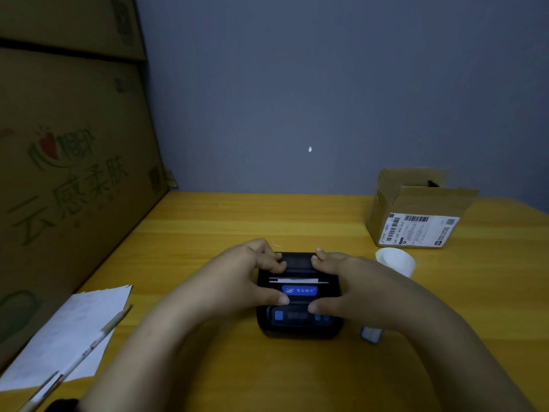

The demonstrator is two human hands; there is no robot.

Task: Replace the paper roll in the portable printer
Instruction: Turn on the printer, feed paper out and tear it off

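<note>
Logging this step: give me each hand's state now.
Left hand: gripping the printer on its left side.
Right hand: gripping the printer on its right side.

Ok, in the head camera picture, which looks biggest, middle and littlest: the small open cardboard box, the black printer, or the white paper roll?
Biggest to littlest as they look:
1. small cardboard box, though it sits farther away
2. black printer, partly covered by both hands, so it is close to the box
3. white paper roll, clearly smallest, partly hidden

Two hands (246, 278) (350, 286), one printer (298, 295), one paper roll (396, 261), three cardboard boxes (416, 209) (68, 188) (65, 22).
</note>
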